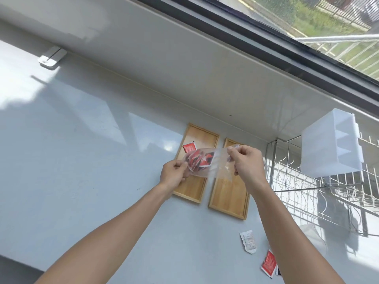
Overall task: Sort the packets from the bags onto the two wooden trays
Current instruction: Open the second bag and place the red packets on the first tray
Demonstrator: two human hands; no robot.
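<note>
Both hands hold a clear plastic bag (217,165) in the air above two wooden trays. My left hand (174,174) pinches its left end, where several red packets (198,160) are bunched inside. My right hand (247,163) grips the bag's right end between thumb and fingers. The left tray (194,188) carries one red packet (189,148) near its far end, partly hidden by the bag. The right tray (227,198) shows bare wood below the bag. Its far end is covered by the bag and my right hand.
On the grey counter (92,160) near the front right lie a white packet (248,241) and a red packet (268,264). A wire dish rack (320,193) with a white plastic holder (330,146) stands at the right. A window sill runs behind the trays.
</note>
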